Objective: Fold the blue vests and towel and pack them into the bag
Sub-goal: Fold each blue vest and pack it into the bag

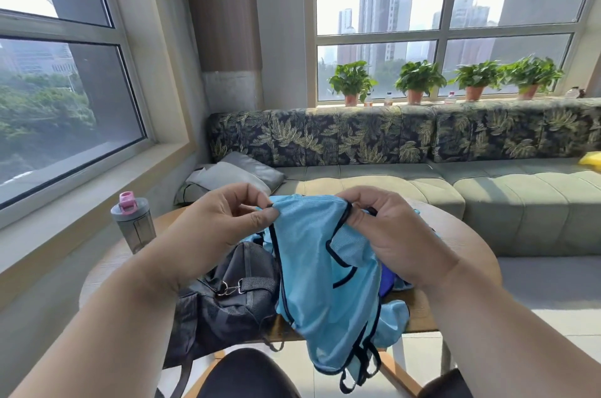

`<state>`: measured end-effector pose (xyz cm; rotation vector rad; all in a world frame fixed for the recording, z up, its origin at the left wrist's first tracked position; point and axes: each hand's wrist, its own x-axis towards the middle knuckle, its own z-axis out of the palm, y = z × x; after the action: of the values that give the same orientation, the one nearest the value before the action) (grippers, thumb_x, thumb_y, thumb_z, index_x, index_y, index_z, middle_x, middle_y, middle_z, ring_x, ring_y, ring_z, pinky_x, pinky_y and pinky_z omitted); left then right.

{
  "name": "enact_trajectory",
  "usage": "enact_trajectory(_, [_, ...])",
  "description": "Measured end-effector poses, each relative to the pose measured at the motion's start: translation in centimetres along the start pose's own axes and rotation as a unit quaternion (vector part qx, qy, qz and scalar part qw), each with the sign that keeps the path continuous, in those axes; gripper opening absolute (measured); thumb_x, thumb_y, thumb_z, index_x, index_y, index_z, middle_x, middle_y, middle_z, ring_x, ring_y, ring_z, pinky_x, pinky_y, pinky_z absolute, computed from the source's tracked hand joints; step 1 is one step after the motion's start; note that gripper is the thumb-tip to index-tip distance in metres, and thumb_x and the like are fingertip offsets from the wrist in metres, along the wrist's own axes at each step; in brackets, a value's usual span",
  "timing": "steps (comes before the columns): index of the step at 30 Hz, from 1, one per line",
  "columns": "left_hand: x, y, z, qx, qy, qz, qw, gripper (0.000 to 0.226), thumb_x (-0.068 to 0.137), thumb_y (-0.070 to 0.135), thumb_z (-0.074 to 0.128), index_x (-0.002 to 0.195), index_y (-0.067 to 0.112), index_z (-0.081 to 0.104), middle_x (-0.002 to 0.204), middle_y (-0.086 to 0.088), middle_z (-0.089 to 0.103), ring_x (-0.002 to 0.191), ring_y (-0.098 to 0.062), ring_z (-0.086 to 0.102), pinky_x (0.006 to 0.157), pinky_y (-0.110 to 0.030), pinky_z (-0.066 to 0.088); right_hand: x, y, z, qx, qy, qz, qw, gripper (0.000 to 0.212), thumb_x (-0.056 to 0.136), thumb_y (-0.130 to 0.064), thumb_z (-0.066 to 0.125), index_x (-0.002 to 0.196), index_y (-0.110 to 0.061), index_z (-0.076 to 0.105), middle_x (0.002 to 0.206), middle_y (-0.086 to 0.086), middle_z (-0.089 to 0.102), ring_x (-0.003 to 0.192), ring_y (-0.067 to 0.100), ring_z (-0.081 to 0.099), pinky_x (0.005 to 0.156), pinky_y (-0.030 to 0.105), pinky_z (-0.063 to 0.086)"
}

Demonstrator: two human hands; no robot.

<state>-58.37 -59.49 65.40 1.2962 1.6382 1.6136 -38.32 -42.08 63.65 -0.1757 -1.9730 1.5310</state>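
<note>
Head: both hands (pixel 224 218) (pixel 395 231) pinch blue vest (pixel 328 284); no legible writing.

Counts, placed relative to round table (pixel 419 310):
- hands: two, left hand (pixel 213 222) and right hand (pixel 395 231), above table.
- light-blue vest (pixel 325 271): one lifted above table; more blue cloth (pixel 395 308) beneath, number unclear.
- dark bag (pixel 227 297): one, at table's left edge.
- water bottle (pixel 134 222): one, on table's far left.
- potted plants: four, on windowsill beyond table, first (pixel 352 83), second (pixel 418 80), third (pixel 476 79), fourth (pixel 531 75).
- grey cushions (pixel 234 175): two, on sofa behind table.
</note>
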Motion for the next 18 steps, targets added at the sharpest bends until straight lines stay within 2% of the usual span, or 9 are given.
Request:
enact_trajectory(1, [-0.1,0.5,0.3,-0.029,-0.012,-0.006,0.999,0.022,0.095,0.013,0.077,0.087,0.008,0.057,0.101,-0.009,0.073,0.055,0.000,0.060,0.055,-0.009,0.047,-0.1,-0.5,0.0,0.014,-0.011,0.004,1.000,0.012,0.093,-0.028,0.073,0.098,-0.019,0.080,0.106,0.028,0.073,0.092,0.025,0.067,0.089,0.047,0.054])
enact_trajectory(2, [-0.2,0.6,0.6,-0.060,-0.030,-0.010,0.998,0.023,0.096,0.011,0.075,0.089,0.008,0.053,0.115,-0.013,0.073,0.071,-0.004,0.069,0.068,-0.014,0.053,-0.1,-1.0,0.1,0.019,-0.022,0.007,1.000,0.013,0.091,-0.028,0.072,0.097,-0.020,0.080,0.106,0.024,0.074,0.093,0.024,0.069,0.091,0.047,0.055])
enact_trajectory(4, [-0.2,0.2,1.0,-0.106,-0.063,-0.014,0.992,0.035,0.086,0.022,0.085,0.093,0.014,0.052,0.116,-0.014,0.070,0.099,-0.021,0.066,0.092,-0.032,0.052,-0.2,-1.7,0.3,0.022,-0.036,0.011,0.999,0.014,0.088,-0.029,0.072,0.096,-0.020,0.080,0.103,0.017,0.077,0.092,0.021,0.070,0.091,0.045,0.056])
enact_trajectory(7, [-0.1,-0.6,1.3,-0.134,-0.068,-0.024,0.988,0.047,0.077,0.026,0.087,0.110,0.015,0.055,0.107,-0.018,0.060,0.103,-0.030,0.052,0.098,-0.047,0.039,0.0,-2.8,0.3,0.009,-0.036,0.007,0.999,0.015,0.088,-0.031,0.072,0.097,-0.023,0.081,0.105,0.016,0.077,0.094,0.019,0.070,0.096,0.046,0.056])
enact_trajectory(10, [0.1,-0.3,1.4,-0.111,-0.063,-0.032,0.991,0.053,0.081,0.030,0.089,0.128,0.015,0.067,0.109,-0.025,0.065,0.105,-0.031,0.058,0.112,-0.058,0.040,0.2,-3.7,-0.1,0.010,-0.029,0.004,1.000,0.012,0.087,-0.035,0.073,0.094,-0.029,0.081,0.098,0.015,0.074,0.092,0.021,0.068,0.100,0.055,0.053])
enact_trajectory(11, [0.1,0.1,1.4,-0.096,-0.067,-0.035,0.993,0.047,0.086,0.028,0.086,0.128,0.014,0.071,0.117,-0.028,0.068,0.109,-0.030,0.063,0.117,-0.057,0.040,0.3,-4.0,-0.4,0.005,-0.026,0.003,1.000,0.012,0.087,-0.034,0.073,0.095,-0.028,0.081,0.099,0.019,0.073,0.092,0.022,0.067,0.100,0.056,0.053])
enact_trajectory(13, [0.4,1.0,1.4,-0.078,-0.081,-0.040,0.993,0.034,0.092,0.019,0.077,0.126,0.013,0.075,0.128,-0.020,0.072,0.117,-0.026,0.067,0.118,-0.050,0.043,0.6,-4.5,-0.9,0.000,-0.019,-0.001,1.000,0.013,0.088,-0.032,0.073,0.096,-0.026,0.081,0.101,0.022,0.073,0.092,0.022,0.067,0.099,0.054,0.053])
enact_trajectory(16, [0.7,2.3,2.0,-0.076,-0.111,-0.028,0.991,0.035,0.095,0.020,0.070,0.129,0.013,0.074,0.135,-0.015,0.070,0.127,-0.029,0.065,0.115,-0.045,0.045,0.8,-5.5,-1.5,0.031,-0.011,-0.001,0.999,0.010,0.085,-0.029,0.074,0.092,-0.028,0.081,0.096,0.008,0.075,0.090,0.020,0.069,0.094,0.046,0.054])
enact_trajectory(18, [0.7,3.0,2.6,-0.062,-0.123,-0.016,0.990,0.037,0.095,0.027,0.070,0.131,0.018,0.073,0.134,-0.014,0.070,0.126,-0.028,0.066,0.112,-0.041,0.049,0.8,-6.1,-1.6,0.042,-0.020,0.002,0.999,0.010,0.085,-0.027,0.073,0.089,-0.031,0.082,0.095,0.004,0.077,0.089,0.018,0.070,0.091,0.040,0.055])
